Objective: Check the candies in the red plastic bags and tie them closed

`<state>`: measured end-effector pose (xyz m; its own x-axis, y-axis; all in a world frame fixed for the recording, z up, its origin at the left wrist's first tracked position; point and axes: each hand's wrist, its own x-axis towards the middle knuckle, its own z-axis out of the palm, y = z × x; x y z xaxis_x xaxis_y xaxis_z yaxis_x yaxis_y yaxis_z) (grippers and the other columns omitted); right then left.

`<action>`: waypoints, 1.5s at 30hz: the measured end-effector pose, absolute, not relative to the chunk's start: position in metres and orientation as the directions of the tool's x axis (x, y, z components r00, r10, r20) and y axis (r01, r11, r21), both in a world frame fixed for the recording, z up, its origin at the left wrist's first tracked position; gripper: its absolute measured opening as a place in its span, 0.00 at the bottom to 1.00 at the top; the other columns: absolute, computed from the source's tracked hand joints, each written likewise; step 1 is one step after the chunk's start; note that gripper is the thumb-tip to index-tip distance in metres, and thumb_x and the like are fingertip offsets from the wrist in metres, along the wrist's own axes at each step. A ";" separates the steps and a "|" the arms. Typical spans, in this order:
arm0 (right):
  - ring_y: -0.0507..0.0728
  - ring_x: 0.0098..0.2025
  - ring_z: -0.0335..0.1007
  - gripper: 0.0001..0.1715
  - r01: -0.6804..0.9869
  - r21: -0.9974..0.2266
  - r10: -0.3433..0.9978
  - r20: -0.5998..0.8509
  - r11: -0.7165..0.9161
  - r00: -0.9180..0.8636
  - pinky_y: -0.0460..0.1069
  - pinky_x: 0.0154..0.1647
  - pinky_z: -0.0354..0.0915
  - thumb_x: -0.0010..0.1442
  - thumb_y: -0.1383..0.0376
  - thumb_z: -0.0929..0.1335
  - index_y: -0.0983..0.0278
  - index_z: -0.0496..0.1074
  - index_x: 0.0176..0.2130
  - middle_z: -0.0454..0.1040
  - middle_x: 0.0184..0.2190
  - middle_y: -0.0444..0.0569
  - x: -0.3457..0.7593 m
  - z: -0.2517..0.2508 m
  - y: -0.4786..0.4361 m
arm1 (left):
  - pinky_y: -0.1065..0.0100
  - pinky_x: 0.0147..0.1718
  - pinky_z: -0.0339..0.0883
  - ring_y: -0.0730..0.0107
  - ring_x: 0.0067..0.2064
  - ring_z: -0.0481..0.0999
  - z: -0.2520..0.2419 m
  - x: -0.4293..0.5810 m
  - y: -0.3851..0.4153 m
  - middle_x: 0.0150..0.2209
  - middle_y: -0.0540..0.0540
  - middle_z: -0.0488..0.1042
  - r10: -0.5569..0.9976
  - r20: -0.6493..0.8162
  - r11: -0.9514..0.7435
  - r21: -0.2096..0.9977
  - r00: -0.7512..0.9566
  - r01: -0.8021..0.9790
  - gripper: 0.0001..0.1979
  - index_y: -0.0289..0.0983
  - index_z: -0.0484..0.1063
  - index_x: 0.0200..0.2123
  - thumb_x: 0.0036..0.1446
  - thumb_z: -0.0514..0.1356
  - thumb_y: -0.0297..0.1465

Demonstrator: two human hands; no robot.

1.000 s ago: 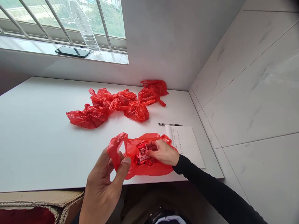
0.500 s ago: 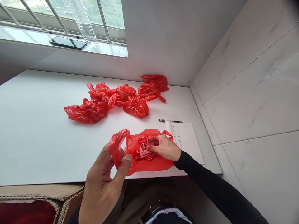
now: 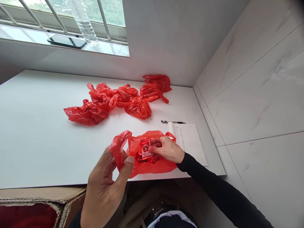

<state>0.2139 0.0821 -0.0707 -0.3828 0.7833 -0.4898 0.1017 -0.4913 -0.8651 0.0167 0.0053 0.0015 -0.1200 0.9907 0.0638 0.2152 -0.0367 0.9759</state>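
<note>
An untied red plastic bag (image 3: 154, 169) lies at the table's front edge with its mouth spread toward me. My left hand (image 3: 108, 186) pinches its left handle loop between thumb and fingers. Reaching into the bag's mouth, my right hand (image 3: 167, 149) has thumb and fingers closed on the edge of a small red and white wrapped packet (image 3: 145, 148). That packet stands tilted, with its printed face toward me. Under it, more shiny red packets (image 3: 140, 157) lie in the bag, partly covered; what they contain is hidden.
Several knotted red bags (image 3: 89, 112) lie in a cluster farther back on the white table (image 3: 38, 136). An open notebook (image 3: 192, 142) and a pen (image 3: 173, 122) are at the right. A phone (image 3: 66, 41) and a water bottle (image 3: 86, 30) rest on the windowsill. A cardboard box (image 3: 71, 202) stands front left.
The view has shifted very slightly. Both hands keep their hold, and the bag and the packet stay in practically the same place.
</note>
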 end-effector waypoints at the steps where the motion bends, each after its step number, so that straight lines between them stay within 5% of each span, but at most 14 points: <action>1: 0.52 0.27 0.76 0.09 0.079 -0.862 0.782 -0.489 -0.500 -0.386 0.46 0.30 0.73 0.54 0.71 0.72 0.66 0.74 0.39 0.78 0.27 0.45 0.214 -0.071 0.082 | 0.78 0.33 0.70 0.76 0.30 0.65 0.002 0.017 0.005 0.30 0.53 0.60 0.990 0.065 -0.037 0.976 -0.124 0.216 0.21 0.49 0.69 0.60 0.64 0.63 0.34; 4: 0.53 0.29 0.76 0.02 -0.024 -0.834 0.755 -0.487 -0.552 -0.439 0.47 0.32 0.74 0.57 0.69 0.69 0.65 0.73 0.34 0.76 0.27 0.45 0.212 -0.071 0.082 | 0.78 0.32 0.69 0.76 0.30 0.66 0.002 0.017 0.005 0.30 0.53 0.61 0.988 0.072 -0.041 0.973 -0.133 0.227 0.21 0.48 0.70 0.59 0.64 0.63 0.34; 8: 0.53 0.28 0.73 0.15 -0.176 -0.727 0.670 -0.475 -0.664 -0.570 0.52 0.36 0.75 0.64 0.61 0.60 0.65 0.72 0.36 0.74 0.28 0.47 0.212 -0.070 0.083 | 0.76 0.32 0.70 0.74 0.31 0.69 0.002 0.017 0.006 0.30 0.53 0.61 0.988 0.078 -0.047 0.973 -0.131 0.224 0.21 0.48 0.70 0.59 0.64 0.63 0.34; 16: 0.58 0.42 0.76 0.30 -0.443 -0.476 0.604 -0.266 -0.760 -0.751 0.52 0.44 0.76 0.70 0.52 0.57 0.71 0.73 0.53 0.77 0.44 0.57 0.217 -0.066 0.081 | 0.72 0.36 0.72 0.73 0.30 0.70 0.002 0.018 0.007 0.27 0.54 0.60 0.985 0.095 -0.061 0.970 -0.141 0.234 0.23 0.50 0.70 0.61 0.62 0.64 0.34; 21: 0.54 0.39 0.76 0.24 -0.454 -0.493 0.606 -0.206 -0.743 -0.768 0.47 0.38 0.75 0.71 0.57 0.63 0.70 0.71 0.57 0.77 0.42 0.53 0.215 -0.067 0.077 | 0.66 0.48 0.73 0.63 0.47 0.76 -0.001 0.017 0.007 0.30 0.52 0.65 0.985 0.116 -0.086 0.973 -0.130 0.212 0.23 0.53 0.71 0.59 0.61 0.64 0.35; 24: 0.55 0.39 0.76 0.29 -0.459 -0.472 0.597 -0.192 -0.752 -0.779 0.48 0.39 0.74 0.73 0.52 0.58 0.70 0.72 0.57 0.77 0.43 0.55 0.214 -0.067 0.076 | 0.61 0.51 0.73 0.59 0.50 0.75 -0.002 0.017 0.009 0.26 0.53 0.61 0.985 0.118 -0.094 0.978 -0.123 0.187 0.24 0.52 0.71 0.60 0.61 0.65 0.35; 35: 0.56 0.38 0.76 0.40 -0.350 -0.560 0.598 -0.351 -0.751 -0.721 0.51 0.44 0.72 0.72 0.45 0.49 0.70 0.71 0.56 0.78 0.45 0.59 0.212 -0.059 0.076 | 0.69 0.43 0.71 0.74 0.30 0.66 0.000 0.017 0.006 0.29 0.55 0.63 0.988 0.075 -0.046 0.976 -0.131 0.214 0.25 0.49 0.68 0.62 0.63 0.64 0.35; 42: 0.57 0.42 0.78 0.40 -0.362 -0.573 0.593 -0.288 -0.736 -0.752 0.52 0.48 0.71 0.72 0.45 0.49 0.69 0.71 0.56 0.78 0.46 0.60 0.212 -0.061 0.075 | 0.67 0.46 0.71 0.75 0.30 0.65 0.001 0.016 0.008 0.29 0.55 0.61 0.990 0.065 -0.037 0.978 -0.127 0.205 0.23 0.48 0.69 0.62 0.63 0.63 0.35; 45: 0.59 0.45 0.78 0.37 -0.236 -0.717 0.620 -0.333 -0.656 -0.711 0.56 0.51 0.71 0.72 0.46 0.50 0.67 0.70 0.57 0.78 0.47 0.60 0.208 -0.060 0.074 | 0.67 0.47 0.72 0.73 0.32 0.68 0.001 0.016 0.008 0.27 0.56 0.59 0.992 0.056 -0.034 0.982 -0.115 0.188 0.24 0.49 0.67 0.63 0.64 0.63 0.35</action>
